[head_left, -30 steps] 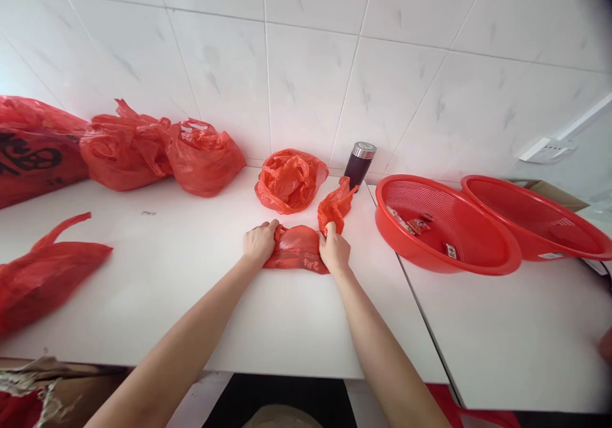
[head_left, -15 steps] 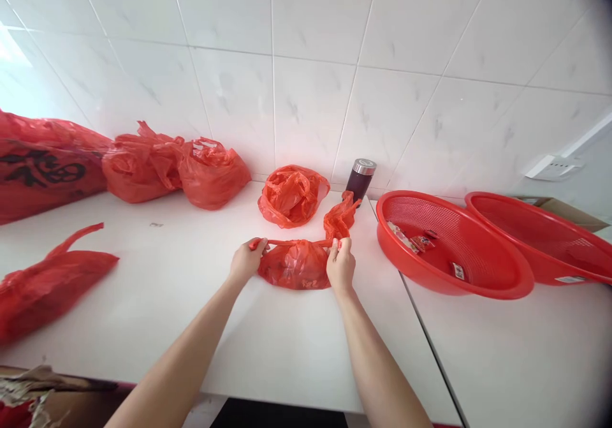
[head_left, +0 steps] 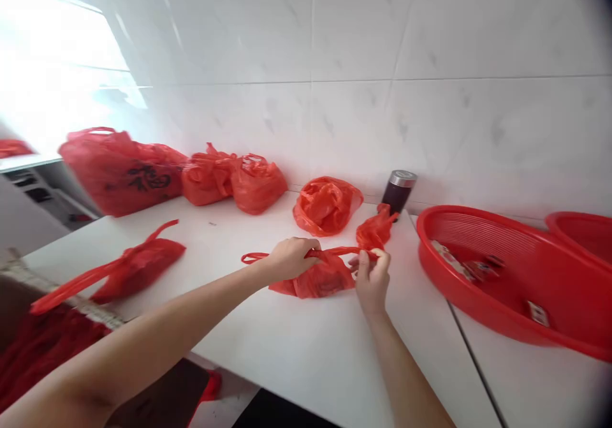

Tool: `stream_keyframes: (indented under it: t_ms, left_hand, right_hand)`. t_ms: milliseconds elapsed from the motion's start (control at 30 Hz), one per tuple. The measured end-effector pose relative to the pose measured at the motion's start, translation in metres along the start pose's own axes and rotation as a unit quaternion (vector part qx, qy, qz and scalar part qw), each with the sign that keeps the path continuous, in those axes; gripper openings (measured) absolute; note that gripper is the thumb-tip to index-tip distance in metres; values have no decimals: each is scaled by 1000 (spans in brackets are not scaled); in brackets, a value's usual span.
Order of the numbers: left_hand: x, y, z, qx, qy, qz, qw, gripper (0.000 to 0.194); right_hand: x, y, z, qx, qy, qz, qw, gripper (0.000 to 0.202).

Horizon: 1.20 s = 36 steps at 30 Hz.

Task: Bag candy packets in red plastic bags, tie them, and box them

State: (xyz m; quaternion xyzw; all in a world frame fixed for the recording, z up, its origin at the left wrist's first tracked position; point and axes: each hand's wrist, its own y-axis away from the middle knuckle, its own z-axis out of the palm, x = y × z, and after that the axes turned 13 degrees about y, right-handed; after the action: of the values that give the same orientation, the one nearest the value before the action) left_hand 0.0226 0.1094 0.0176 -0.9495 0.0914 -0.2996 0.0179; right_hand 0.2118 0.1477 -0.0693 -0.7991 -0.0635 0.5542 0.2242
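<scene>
A small red plastic bag [head_left: 325, 280] lies on the white table in front of me, with its contents showing only faintly through the film. My left hand [head_left: 292, 257] is closed round one of its twisted handles, and a loop of that handle sticks out to the left behind the wrist. On the other side my right hand [head_left: 373, 278] pinches the second handle between thumb and finger. A strip of film runs taut between the two hands above the bag. Just behind my right hand lies a crumpled red bag [head_left: 374, 229].
An open red bag [head_left: 327, 206], a dark thermos [head_left: 400, 192] and several filled red bags [head_left: 258, 184] stand along the wall. Red plastic baskets [head_left: 473, 275] holding small packets are at the right. Another tied bag [head_left: 143, 265] lies at the left, near the white table's [head_left: 287, 358] edge.
My view has swung to the left. My left hand has moved in toward my right hand, so the held span of handle is shorter. A handle loop now shows left of it.
</scene>
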Motion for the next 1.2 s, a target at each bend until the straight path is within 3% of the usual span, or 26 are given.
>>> stream_keyframes:
  t_ms: [167,333,433,500,600,733,800,867,933,1033,1100,1200]
  left_hand:
    - [-39,64,-64,74,-56,-112,989,21]
    - [-104,119,-124,145,-127,-246,950,29]
    - [-134,140,-147,185,-169,-291,923,43]
    - [-140,147,-148,212,-205,-285,912,51]
    - [-127,147,-127,153,-175,-251,940,51]
    - [-86,132,-75,-59,-36,-202,977,38]
    - [-65,118,-51,-142,16,-177,974,34]
    - [-48,99,-30,-191,54,-155,968,32]
    - [-36,74,-12,-203,84,-131,967,30]
    - [-25,28,15,-183,150,-101,966,34]
    - [-16,-1,33,-140,205,-92,964,46]
    - [0,-30,54,-49,300,-51,951,67]
  right_hand:
    - [-3,4,7,-49,-20,-1,999,31]
    - [3,6,9,-56,9,12,998,29]
    - [9,7,9,-49,25,18,998,28]
    - [13,6,10,-49,44,23,998,28]
    - [18,0,9,-16,147,6,989,25]
    - [24,-9,1,45,383,-65,920,25]
    - [27,-11,-5,-6,450,-44,892,26]
    - [28,-14,-12,-73,448,-3,891,20]
    - [26,-17,-18,-100,371,29,923,11]
    - [16,-24,-25,-85,253,39,963,7]
    - [5,-27,-30,-84,186,23,979,11]
    - [-15,-27,-40,-152,-54,12,987,17]
